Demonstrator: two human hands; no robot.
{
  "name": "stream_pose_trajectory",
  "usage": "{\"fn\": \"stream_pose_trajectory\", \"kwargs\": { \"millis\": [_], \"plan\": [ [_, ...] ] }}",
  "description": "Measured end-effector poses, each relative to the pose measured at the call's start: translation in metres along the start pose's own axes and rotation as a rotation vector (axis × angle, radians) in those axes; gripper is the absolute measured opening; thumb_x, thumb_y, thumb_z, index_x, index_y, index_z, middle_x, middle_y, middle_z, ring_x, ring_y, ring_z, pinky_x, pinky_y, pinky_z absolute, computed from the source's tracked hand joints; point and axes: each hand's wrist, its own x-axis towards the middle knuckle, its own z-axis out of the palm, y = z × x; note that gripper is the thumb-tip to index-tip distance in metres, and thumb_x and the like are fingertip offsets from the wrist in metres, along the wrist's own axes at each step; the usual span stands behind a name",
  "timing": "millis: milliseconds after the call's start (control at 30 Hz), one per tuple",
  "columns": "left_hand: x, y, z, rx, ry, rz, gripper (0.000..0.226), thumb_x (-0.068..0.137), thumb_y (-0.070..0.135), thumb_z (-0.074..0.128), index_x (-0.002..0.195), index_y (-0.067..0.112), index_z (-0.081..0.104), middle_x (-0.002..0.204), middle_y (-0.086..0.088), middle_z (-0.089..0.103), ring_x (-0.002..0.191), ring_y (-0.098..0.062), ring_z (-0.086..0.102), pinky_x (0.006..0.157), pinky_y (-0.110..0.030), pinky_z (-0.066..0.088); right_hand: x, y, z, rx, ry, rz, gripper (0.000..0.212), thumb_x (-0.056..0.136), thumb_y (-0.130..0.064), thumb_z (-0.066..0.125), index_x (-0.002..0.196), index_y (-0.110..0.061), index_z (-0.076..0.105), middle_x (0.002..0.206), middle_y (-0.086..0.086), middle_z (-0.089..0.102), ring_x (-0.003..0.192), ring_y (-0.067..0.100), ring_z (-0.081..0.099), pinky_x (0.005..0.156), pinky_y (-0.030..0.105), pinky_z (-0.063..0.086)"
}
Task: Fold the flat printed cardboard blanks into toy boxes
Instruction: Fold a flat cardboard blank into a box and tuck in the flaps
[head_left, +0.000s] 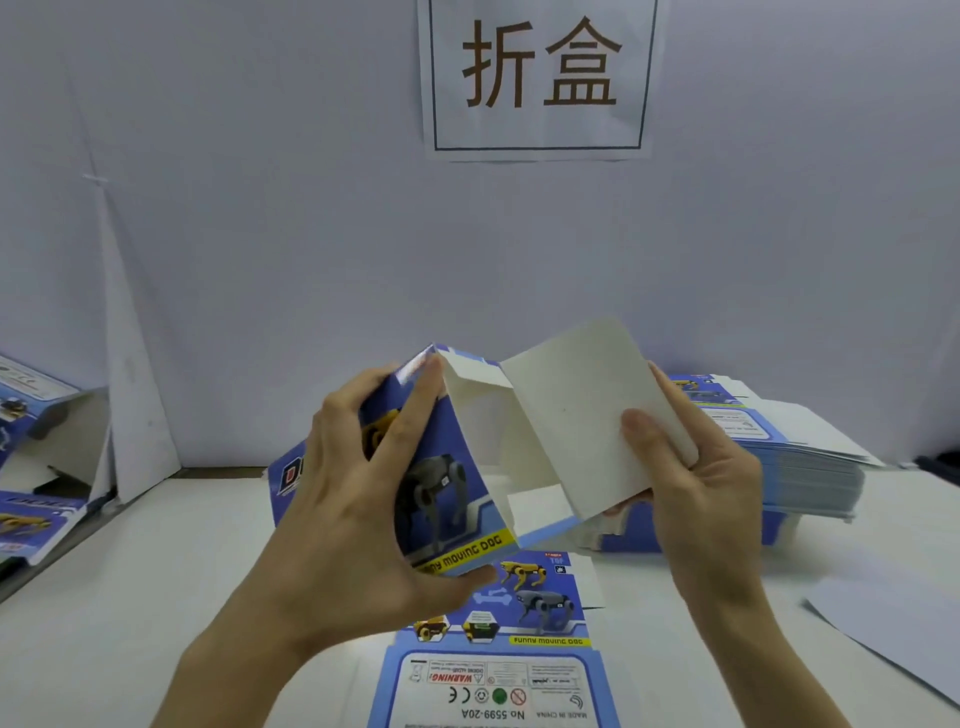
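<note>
A blue printed cardboard blank (457, 467) with robot-dog pictures is partly folded up above the table, its plain white inside showing. My left hand (358, 499) grips its printed side panel, fingers over the top edge and thumb under the lower edge. My right hand (696, 483) pinches the large white flap (576, 410), thumb on its inner face and fingers behind it. The blank's lower printed panels (498, 654) lie flat on the table toward me.
A thick stack of flat blanks (795, 457) lies at the right. Folded boxes (31, 457) sit at the left edge. A white sheet (904, 629) lies at the near right. A white backdrop with a paper sign (537, 78) rises behind the table.
</note>
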Motion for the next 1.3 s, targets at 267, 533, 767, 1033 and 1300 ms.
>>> {"fn": "stream_pose_trajectory", "kwargs": {
  "millis": [267, 533, 767, 1033, 1300],
  "plan": [
    [0.000, 0.003, 0.010, 0.065, -0.029, -0.020, 0.122, 0.048, 0.069, 0.072, 0.149, 0.041, 0.009, 0.140, 0.004, 0.018, 0.130, -0.026, 0.034, 0.097, -0.036, 0.045, -0.005, -0.006, 0.006, 0.172, -0.109, 0.013, 0.025, 0.090, -0.025, 0.056, 0.107, -0.032, 0.072, 0.094, -0.020, 0.073, 0.080, -0.007, 0.064, 0.063, 0.009, 0.049],
    [0.003, 0.007, 0.011, 0.123, -0.025, 0.059, 0.114, 0.052, 0.065, 0.067, 0.149, 0.027, 0.020, 0.139, -0.003, 0.021, 0.134, -0.014, 0.013, 0.079, -0.064, 0.052, 0.000, -0.006, 0.003, 0.313, -0.326, 0.443, 0.025, 0.080, -0.037, 0.056, 0.094, -0.033, 0.076, 0.088, -0.006, 0.073, 0.072, 0.006, 0.066, 0.051, 0.026, 0.052],
    [0.003, 0.007, 0.015, 0.180, -0.015, 0.114, 0.126, 0.044, 0.059, 0.082, 0.148, 0.026, 0.019, 0.141, -0.007, 0.022, 0.137, -0.017, 0.007, 0.091, -0.065, 0.038, 0.003, -0.004, 0.000, 0.143, -0.188, 0.374, 0.017, 0.080, -0.042, 0.061, 0.082, -0.035, 0.077, 0.078, -0.010, 0.072, 0.067, 0.006, 0.061, 0.055, 0.030, 0.045],
    [0.004, 0.007, 0.017, 0.247, 0.006, 0.176, 0.128, 0.043, 0.061, 0.087, 0.146, 0.021, 0.023, 0.140, -0.012, 0.026, 0.138, -0.020, 0.006, 0.093, -0.059, 0.020, 0.002, -0.001, 0.001, 0.084, -0.041, 0.372, 0.015, 0.087, -0.032, 0.065, 0.079, -0.032, 0.078, 0.080, -0.012, 0.073, 0.065, -0.001, 0.062, 0.056, 0.027, 0.048],
    [0.004, 0.005, 0.020, 0.203, 0.034, 0.100, 0.122, 0.052, 0.062, 0.082, 0.147, 0.019, 0.018, 0.143, -0.009, 0.022, 0.132, -0.032, 0.027, 0.093, -0.065, 0.045, -0.001, -0.011, 0.001, 0.089, -0.152, 0.201, 0.023, 0.090, -0.029, 0.061, 0.073, -0.032, 0.077, 0.072, -0.013, 0.071, 0.062, -0.003, 0.059, 0.049, 0.011, 0.044]
  ]
}}
